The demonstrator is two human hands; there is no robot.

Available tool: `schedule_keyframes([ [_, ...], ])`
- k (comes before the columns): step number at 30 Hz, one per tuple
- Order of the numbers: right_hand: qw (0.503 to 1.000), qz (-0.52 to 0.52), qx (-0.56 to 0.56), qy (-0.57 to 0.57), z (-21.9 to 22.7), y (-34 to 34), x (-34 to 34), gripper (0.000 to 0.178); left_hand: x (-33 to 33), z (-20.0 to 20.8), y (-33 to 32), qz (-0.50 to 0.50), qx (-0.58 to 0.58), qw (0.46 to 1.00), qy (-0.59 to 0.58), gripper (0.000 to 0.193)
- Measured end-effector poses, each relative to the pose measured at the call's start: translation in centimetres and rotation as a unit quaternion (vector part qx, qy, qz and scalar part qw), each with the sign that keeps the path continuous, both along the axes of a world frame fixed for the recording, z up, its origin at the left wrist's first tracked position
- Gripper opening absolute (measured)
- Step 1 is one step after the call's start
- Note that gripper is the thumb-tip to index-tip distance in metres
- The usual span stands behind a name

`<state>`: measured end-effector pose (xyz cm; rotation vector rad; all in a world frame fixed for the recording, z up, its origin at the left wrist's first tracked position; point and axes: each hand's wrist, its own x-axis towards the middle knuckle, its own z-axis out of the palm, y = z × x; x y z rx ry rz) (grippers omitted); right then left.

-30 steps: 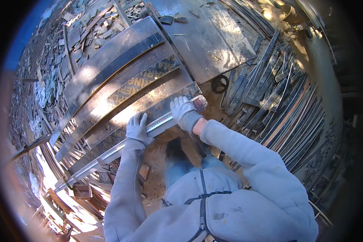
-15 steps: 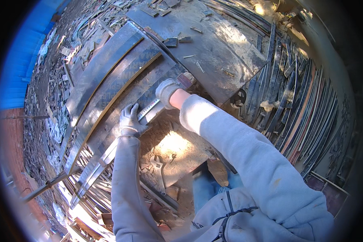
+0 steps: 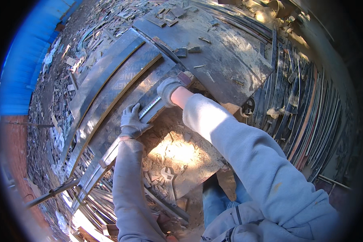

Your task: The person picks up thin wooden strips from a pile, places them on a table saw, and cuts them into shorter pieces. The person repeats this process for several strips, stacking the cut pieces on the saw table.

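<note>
My left hand (image 3: pixel 133 121), in a pale knit glove, lies on a long metal rail with its fingers stretched and its thumb apart. Farther along the same edge rests my right hand (image 3: pixel 168 89), also gloved; its fingers are hidden from view. Between the hands shows a whitish strip with scale marks (image 3: pixel 150 107), like a ruler. The metal rail (image 3: pixel 111 153) runs from under my left hand to the lower left. Dark faced panels (image 3: pixel 121 80) lie beyond it in overlapping layers. Just past my right hand sits a small reddish block (image 3: pixel 185 78).
An adjustable wrench (image 3: pixel 169 183) lies on the sawdust-covered surface close to me. At the back, a large dark sheet (image 3: pixel 226 60) carries offcuts. Long strips are stacked at the right (image 3: pixel 310 117). Scrap pieces (image 3: pixel 97 40) cover the ground at the far left, near a blue wall (image 3: pixel 28 60).
The whole view has shifted slightly, so the scene sits a little lower and farther right. Both hands keep their places along the rail.
</note>
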<state>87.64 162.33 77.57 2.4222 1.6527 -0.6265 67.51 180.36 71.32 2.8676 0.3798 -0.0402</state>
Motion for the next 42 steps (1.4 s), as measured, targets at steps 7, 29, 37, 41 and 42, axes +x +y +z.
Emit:
schedule_keyframes([
  [7, 0.996, 0.028, -0.087, 0.019, 0.6, -6.3, -4.2, 0.050, -5.0, -1.6, -7.1, -0.002, 0.008, 0.998, -0.060, 0.102],
  [29, 0.727, -0.477, 0.331, 0.367, -9.4, -43.7, -9.7, 0.023, -31.3, 3.7, -27.3, 0.112, -0.083, 0.952, 0.271, 0.113],
  [37, 0.815, -0.348, 0.393, 0.245, -6.7, -40.8, -3.9, 0.021, -27.2, 7.4, -25.5, 0.093, -0.010, 0.994, 0.052, 0.085],
  [41, 0.802, -0.433, 0.305, 0.276, -8.8, -33.9, -1.9, 0.034, -23.4, 6.7, -17.4, 0.137, -0.001, 0.979, 0.151, 0.105],
  [42, 0.844, -0.436, 0.275, 0.149, -9.6, -31.0, -1.8, 0.034, -22.5, 6.2, -15.5, 0.163, -0.012, 0.971, 0.175, 0.108],
])
